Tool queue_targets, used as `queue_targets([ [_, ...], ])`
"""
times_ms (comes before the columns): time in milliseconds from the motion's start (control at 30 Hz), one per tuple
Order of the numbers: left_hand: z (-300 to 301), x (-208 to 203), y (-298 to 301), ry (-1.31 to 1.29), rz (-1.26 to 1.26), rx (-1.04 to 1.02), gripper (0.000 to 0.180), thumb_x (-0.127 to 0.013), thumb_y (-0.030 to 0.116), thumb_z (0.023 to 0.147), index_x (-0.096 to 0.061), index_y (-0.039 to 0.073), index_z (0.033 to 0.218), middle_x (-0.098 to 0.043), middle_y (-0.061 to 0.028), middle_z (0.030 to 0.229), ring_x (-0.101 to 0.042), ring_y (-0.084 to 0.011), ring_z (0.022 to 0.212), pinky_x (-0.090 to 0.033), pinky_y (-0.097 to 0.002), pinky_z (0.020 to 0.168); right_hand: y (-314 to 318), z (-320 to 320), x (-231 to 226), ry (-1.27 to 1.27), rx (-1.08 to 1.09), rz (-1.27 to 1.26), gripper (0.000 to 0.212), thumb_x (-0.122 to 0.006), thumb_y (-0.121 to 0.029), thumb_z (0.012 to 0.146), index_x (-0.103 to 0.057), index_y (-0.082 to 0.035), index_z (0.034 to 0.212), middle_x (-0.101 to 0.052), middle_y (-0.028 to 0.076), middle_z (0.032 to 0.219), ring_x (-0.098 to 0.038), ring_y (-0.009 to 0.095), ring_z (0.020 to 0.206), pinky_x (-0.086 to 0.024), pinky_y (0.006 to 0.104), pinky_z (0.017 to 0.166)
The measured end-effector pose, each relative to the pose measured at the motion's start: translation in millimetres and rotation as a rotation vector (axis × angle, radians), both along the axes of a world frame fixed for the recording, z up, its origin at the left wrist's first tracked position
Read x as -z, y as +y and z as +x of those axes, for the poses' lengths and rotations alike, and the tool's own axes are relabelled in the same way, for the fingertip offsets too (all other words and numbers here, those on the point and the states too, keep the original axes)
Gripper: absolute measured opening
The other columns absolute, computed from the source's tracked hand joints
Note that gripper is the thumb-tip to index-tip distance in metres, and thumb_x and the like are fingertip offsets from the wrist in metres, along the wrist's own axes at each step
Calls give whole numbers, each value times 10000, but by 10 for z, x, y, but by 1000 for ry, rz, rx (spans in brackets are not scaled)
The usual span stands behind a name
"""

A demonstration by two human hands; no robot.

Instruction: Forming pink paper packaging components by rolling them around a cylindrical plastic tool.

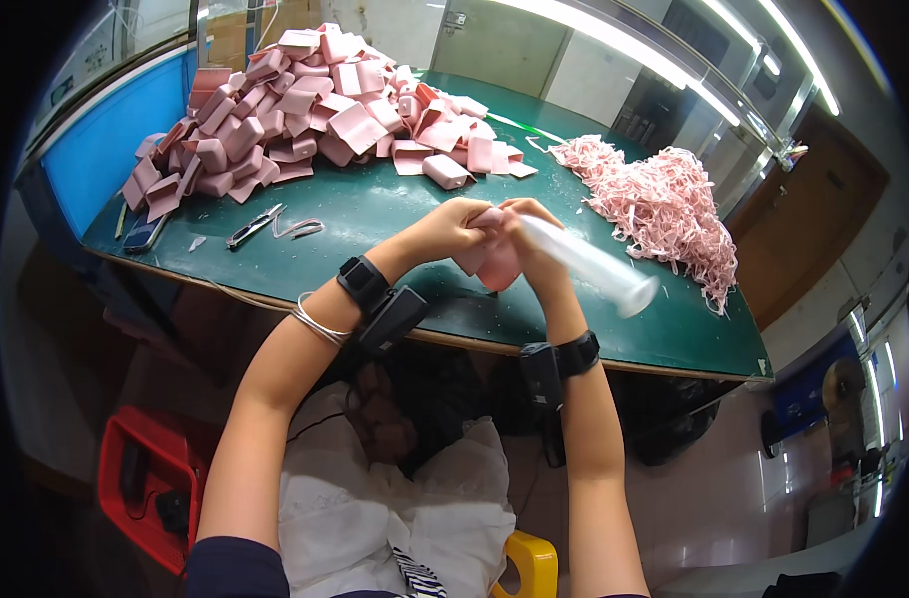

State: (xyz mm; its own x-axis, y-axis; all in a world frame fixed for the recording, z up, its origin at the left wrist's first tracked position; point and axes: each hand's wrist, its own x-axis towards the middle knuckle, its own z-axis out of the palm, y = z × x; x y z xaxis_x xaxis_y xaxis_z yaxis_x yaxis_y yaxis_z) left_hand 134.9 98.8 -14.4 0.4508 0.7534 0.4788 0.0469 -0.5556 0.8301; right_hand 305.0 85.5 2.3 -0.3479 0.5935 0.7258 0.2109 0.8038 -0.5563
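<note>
My left hand [454, 229] is closed on a pink rubbery piece [499, 267] above the near middle of the table. Close beside it, my right hand [534, 227] is closed around a translucent white tube [586, 259] with a flared end. The tube slants down to the right and is smeared by motion. Its inner end meets the pink piece between my fingers; how they join is hidden. Behind my hands rises a big heap of pink box-shaped pieces with flaps [305, 110]. To the right lies a heap of thin pink strips [663, 199].
A cutter-like tool [255, 226] and a loose pink strip [299, 228] lie left on the green table [375, 214], near a phone-like object [145, 232]. A blue panel [116, 140] borders the left side. Below stand a red basket [126, 498] and a yellow stool [534, 563].
</note>
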Motion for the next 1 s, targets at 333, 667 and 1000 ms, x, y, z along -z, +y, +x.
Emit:
queue_targets([
  [333, 30, -17, 71, -124, -63, -255, 188, -524, 2, 676, -617, -21, 838, -579, -24, 723, -536, -103, 679, -416, -235, 601, -74, 27, -68, 334, -287, -334, 137, -511, -114, 810, -603, -17, 835, -621, 114, 971, -532, 220, 1068, -368, 309, 926],
  [667, -448, -245, -1509, -166, -185, -226, 233, -583, 176, 817, -576, 20, 990, -576, -11, 751, -532, -72, 707, -423, -205, 612, -48, 107, 7, 493, -211, -369, 157, -495, -189, 876, -545, -41, 857, -619, 164, 980, -591, 209, 966, -391, 311, 906],
  [1000, -811, 1303, -1754, 686, -400, -149, 233, -619, 180, 729, -595, 2, 878, -601, -109, 784, -575, -176, 740, -453, -280, 690, 197, 136, 74, 413, -9, -443, 131, -615, -53, 815, -501, -71, 878, -573, 49, 732, -578, 139, 655, -505, 264, 676],
])
